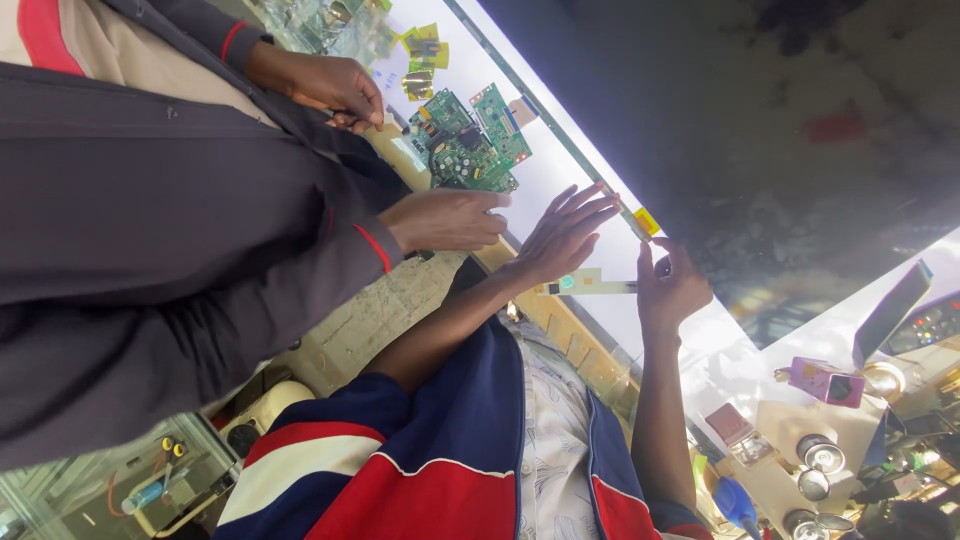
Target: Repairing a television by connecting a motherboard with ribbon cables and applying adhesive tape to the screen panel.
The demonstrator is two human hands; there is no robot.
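Glowing white panel (560, 180) under dark sheet (780, 130); cluttered workbench (780, 420) beyond.

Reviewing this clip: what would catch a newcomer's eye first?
The bright white lit panel running diagonally through the middle, with a large dark sheet lifted off it at upper right. The person's left hand lies flat on the panel, the right hand grips the sheet's edge. Green circuit boards sit near a co-worker's hands.

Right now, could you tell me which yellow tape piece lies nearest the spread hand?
The lone yellow piece at the dark panel's edge, just beyond the spread hand's fingertips; the others sit by the green boards.
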